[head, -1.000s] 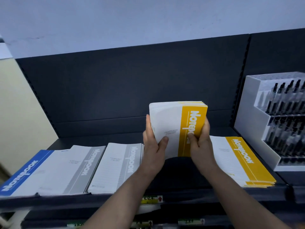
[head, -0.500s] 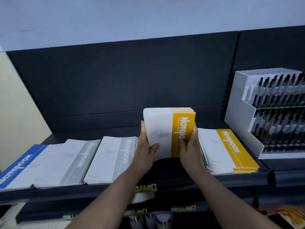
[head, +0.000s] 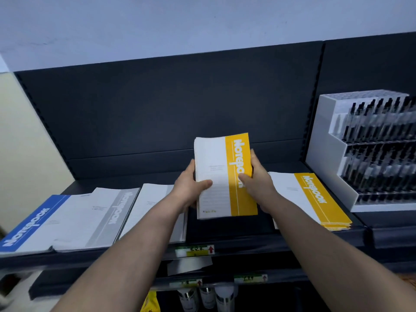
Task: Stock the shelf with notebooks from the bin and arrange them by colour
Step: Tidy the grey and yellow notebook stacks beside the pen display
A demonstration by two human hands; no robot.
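I hold a stack of yellow-striped notebooks [head: 219, 176] between both hands, tilted over the gap in the middle of the dark shelf [head: 225, 233]. My left hand [head: 190, 188] grips its left edge with the thumb on the cover. My right hand [head: 254, 179] grips the right, yellow edge. Another yellow stack [head: 308, 199] lies flat just to the right. On the left lie two grey-striped stacks [head: 105, 212] [head: 153, 208] and a blue-striped stack [head: 29, 224]. The bin is out of view.
A white tiered display of black pens [head: 371, 149] stands at the shelf's right end. Price labels [head: 195, 251] hang on the shelf's front edge. Lower shelves hold small bottles [head: 207, 298]. A dark back panel closes off the shelf behind.
The yellow stack in my hands has tipped from nearly upright toward flat and come lower over the shelf gap. Both hands keep their hold.
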